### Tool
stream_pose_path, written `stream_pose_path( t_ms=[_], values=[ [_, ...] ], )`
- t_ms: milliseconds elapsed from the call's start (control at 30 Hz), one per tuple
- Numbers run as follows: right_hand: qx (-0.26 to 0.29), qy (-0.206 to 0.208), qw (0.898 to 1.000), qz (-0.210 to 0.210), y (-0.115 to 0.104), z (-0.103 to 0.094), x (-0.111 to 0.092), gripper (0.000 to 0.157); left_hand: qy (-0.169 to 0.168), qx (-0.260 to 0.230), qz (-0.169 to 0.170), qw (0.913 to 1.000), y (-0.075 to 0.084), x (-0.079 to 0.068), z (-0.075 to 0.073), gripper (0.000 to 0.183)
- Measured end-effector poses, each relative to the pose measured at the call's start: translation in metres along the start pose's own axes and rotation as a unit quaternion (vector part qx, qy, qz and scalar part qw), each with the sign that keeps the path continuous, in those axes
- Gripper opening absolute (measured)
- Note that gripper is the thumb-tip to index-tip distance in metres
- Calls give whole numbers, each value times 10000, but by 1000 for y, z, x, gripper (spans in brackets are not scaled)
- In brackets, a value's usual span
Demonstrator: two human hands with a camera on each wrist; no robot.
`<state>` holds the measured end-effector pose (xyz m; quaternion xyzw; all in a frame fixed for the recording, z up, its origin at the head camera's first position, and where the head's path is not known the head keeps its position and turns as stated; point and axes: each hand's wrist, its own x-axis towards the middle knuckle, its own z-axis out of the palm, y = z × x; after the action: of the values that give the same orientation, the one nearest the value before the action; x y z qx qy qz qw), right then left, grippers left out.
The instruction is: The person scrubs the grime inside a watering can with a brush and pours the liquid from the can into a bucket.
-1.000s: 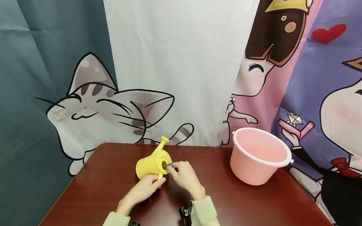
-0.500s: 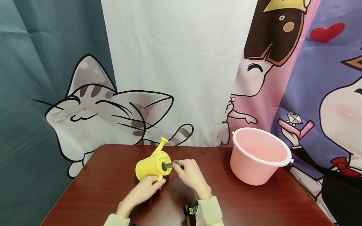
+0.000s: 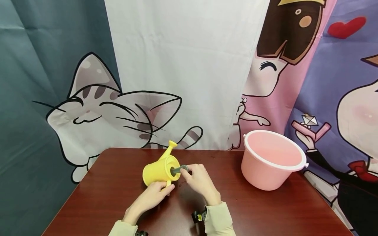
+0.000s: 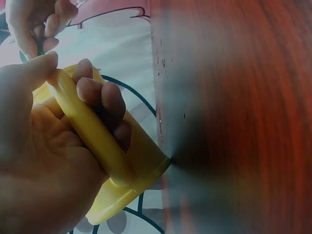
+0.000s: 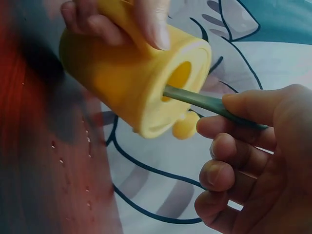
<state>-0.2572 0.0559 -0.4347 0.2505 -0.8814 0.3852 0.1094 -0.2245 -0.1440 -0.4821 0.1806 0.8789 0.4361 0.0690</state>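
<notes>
A yellow watering can point(image 3: 153, 173) is tipped on its side above the brown table, its round opening turned toward my right hand. My left hand point(image 3: 150, 198) grips the can's handle point(image 4: 87, 126), fingers wrapped round it in the left wrist view. Between thumb and forefinger, my right hand point(image 3: 202, 183) pinches a slim grey-green handle point(image 5: 200, 101) with a looped end. Its other end goes through the opening into the can, so what kind of tool it is stays hidden. The spout point(image 3: 168, 150) points up and away, toward the backdrop.
A pink bucket point(image 3: 262, 170) with a white rim stands at the right back of the table point(image 3: 97, 196). Small drops point(image 5: 61, 160) dot the tabletop near the can. A printed cloth backdrop point(image 3: 183, 65) hangs behind the table's far edge.
Over the first half second my right hand moved right, drawing more of the grey-green handle out of the can. Since then both hands have stayed almost still; the head view shifted slightly.
</notes>
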Motion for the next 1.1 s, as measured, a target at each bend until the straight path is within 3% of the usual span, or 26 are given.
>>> stream_pose_path(
  t_ms=[500, 1100],
  values=[
    [-218, -110, 9996, -125, 11, 22, -4, 34, 184, 57, 125, 9997, -2, 1, 10, 43],
    [-572, 71, 9980, -262, -7, -6, -1, 35, 133, 100, 60, 9998, -1, 0, 1, 46]
  ],
)
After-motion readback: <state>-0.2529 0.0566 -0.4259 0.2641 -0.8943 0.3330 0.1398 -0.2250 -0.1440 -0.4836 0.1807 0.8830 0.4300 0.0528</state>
